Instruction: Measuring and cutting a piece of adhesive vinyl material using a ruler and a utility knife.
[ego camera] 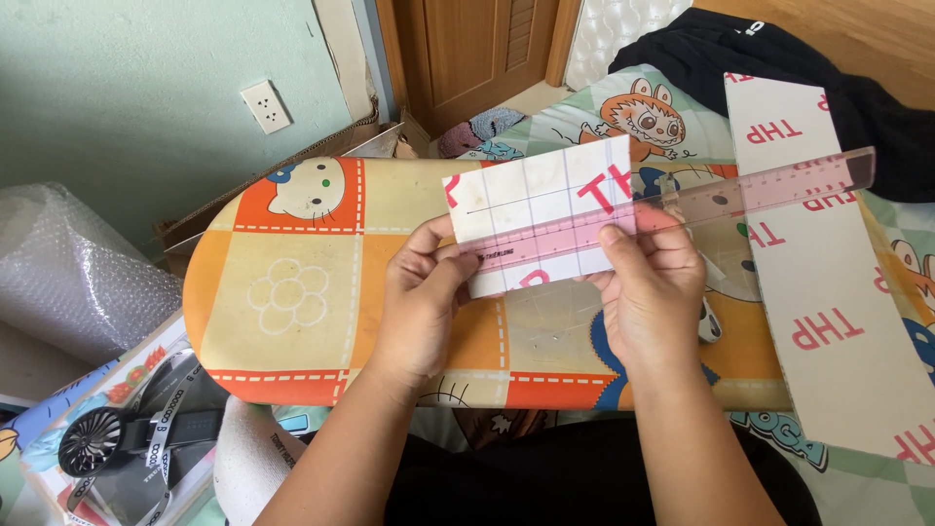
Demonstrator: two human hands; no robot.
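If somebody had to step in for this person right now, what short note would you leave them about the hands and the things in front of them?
Left hand: grips the left edge of a small white card piece, held above the small patterned table.
Right hand: presses a pink see-through ruler across the card's lower part.
Done: thin pencil lines already cross the card.
Left: the ruler is laid along the card, with no pen or pencil in either hand or in view.
Nearby: a long white card strip lies to the right.
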